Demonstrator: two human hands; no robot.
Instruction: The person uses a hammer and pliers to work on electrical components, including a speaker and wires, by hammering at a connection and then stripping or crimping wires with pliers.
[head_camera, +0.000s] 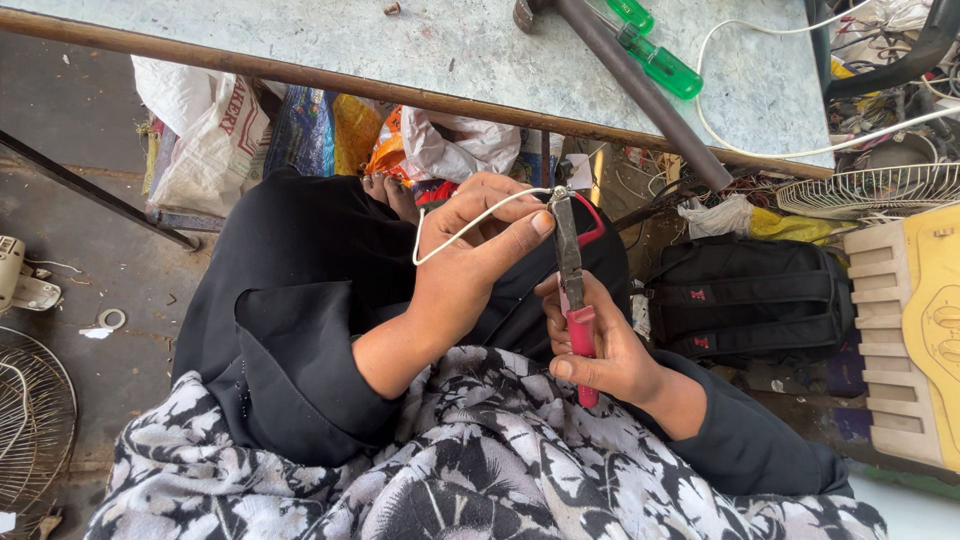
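Head view: left hand (470, 255) pinching white wire (470, 225) over lap. Right hand (600, 350) closed around red-handled pliers (570, 270), tips biting wire end. Judged mid-job: end gripped, rest of wire loose. 1 black bag (750, 295) beside.

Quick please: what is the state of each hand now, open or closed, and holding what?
Left hand: closed, pinching the white wire.
Right hand: closed on the red-handled pliers, whose tip meets the wire.
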